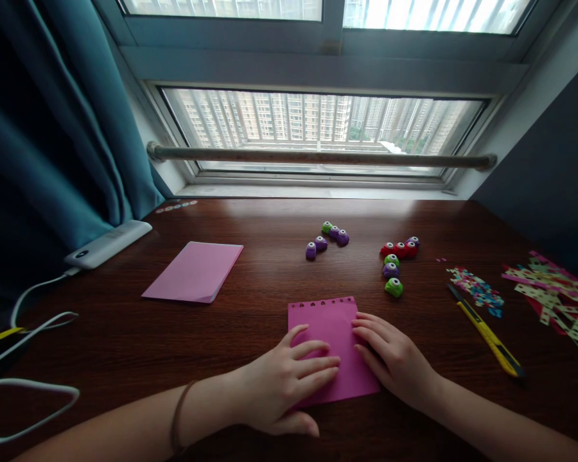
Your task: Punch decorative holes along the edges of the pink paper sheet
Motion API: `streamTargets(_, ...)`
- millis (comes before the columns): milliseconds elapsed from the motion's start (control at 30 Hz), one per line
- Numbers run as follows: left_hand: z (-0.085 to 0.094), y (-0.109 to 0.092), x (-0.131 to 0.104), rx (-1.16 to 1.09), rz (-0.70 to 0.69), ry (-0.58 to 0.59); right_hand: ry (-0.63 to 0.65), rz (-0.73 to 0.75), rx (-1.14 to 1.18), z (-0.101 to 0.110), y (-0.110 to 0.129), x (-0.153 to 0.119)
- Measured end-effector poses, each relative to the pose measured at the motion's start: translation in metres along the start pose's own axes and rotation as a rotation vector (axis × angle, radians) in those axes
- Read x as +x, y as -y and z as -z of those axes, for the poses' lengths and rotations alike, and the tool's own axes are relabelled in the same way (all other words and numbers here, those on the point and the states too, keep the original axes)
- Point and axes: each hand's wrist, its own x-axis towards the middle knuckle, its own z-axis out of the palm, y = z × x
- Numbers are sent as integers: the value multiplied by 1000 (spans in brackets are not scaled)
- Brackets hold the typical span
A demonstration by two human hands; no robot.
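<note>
A bright pink sheet of paper (pixel 340 346) lies on the table in front of me, with a row of small punched shapes along its far edge. My left hand (pixel 291 378) rests on its left part, palm down, fingers spread. Along the sheet's right edge lies my right hand (pixel 395 356), its fingers stretched out and touching the paper. Beyond the sheet stand several small craft punches in purple, green and red, among them a green punch (pixel 394 287) and a purple punch (pixel 311 251).
A stack of lighter pink paper (pixel 195 273) sits left. At right are a yellow utility knife (pixel 491 340), tiny punched-out bits (pixel 476 289) and a heap of perforated paper strips (pixel 559 289). A white device (pixel 110 244) with a cable (pixel 33 383) lies by the blue curtain (pixel 77 128).
</note>
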Motion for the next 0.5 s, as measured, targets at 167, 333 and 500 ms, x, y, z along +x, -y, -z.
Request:
streamTargets(167,-8,5,-3,54,39,-43,-36,-1,-22,0,0,0)
streamTargets(333,-14,9,-2,79,137,-147,-34,13,-22,0,1,-1)
streamTargets(500,-10,9,-1,58,145,-68,-20,19,-25,-6,-1,-5)
